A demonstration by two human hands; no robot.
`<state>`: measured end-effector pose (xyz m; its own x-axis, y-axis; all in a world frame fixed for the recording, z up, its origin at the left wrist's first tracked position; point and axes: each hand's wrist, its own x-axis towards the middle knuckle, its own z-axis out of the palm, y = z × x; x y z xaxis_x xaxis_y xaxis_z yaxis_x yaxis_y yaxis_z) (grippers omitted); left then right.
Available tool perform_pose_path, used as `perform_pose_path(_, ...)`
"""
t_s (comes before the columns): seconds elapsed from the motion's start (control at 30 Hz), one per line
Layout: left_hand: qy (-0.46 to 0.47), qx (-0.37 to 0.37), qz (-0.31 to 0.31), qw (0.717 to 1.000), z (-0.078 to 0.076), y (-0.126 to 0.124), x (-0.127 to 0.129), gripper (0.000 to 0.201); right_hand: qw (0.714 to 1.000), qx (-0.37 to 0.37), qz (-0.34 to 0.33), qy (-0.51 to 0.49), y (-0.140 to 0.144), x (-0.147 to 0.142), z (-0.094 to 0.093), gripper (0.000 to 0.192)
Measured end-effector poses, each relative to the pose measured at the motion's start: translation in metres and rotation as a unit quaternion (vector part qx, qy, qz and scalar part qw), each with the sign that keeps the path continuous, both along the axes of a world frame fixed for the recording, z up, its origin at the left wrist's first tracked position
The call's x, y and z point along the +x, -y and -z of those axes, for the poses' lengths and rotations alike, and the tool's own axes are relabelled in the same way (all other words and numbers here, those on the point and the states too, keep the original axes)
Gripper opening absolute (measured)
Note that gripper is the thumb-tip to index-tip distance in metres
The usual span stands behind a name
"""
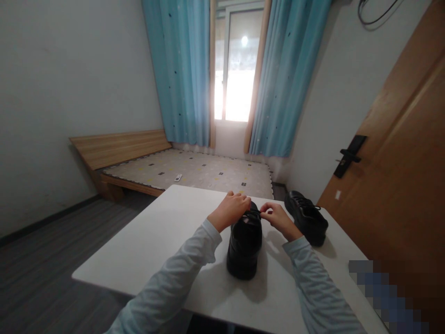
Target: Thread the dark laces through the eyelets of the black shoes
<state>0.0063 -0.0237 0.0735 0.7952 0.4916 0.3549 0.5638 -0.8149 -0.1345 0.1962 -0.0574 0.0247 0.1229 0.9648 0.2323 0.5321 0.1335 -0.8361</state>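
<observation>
white rectangular table (146, 246) carries two shoes. near black leather lace-up shoe (244, 241) stands at centre, heel toward the viewer; second black shoe (306, 217) lies just right, apart. left hand (231, 208) and right hand (276, 217) each pinch the thin black lace (255, 214) over the tongue. judgement: pull evenly, keep the shoe steady.

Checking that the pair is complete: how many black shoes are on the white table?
2. One black shoe stands mid-table, its laces pinched by the left hand and right hand. The second shoe lies apart near the table's right edge. None appears hidden.
</observation>
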Motion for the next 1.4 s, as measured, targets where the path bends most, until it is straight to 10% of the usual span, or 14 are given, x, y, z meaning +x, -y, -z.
perform_pose_path(0.67, 0.124, -0.066, 0.022, 0.990, 0.023, -0.018, -0.011, 0.009, 0.925, 0.024, -0.079, -0.371, 0.014, -0.001, -0.022, 0.029)
perform_pose_path(1.0, 0.297, -0.070, -0.012, 0.952, 0.023, -0.042, -0.047, 0.011, 0.998, 0.054, 0.007, -0.013, 0.007, 0.021, -0.014, 0.036)
perform_pose_path(1.23, 0.468, -0.210, 0.029, 0.858, 0.022, -0.033, -0.048, 0.012, 0.992, 0.092, 0.018, 0.080, 0.003, 0.003, -0.009, 0.030)
perform_pose_path(1.4, 0.604, -0.416, 0.110, 0.670, 0.031, -0.034, -0.037, 0.019, 0.996, 0.082, 0.042, 0.012, 0.005, -0.002, -0.013, 0.027)
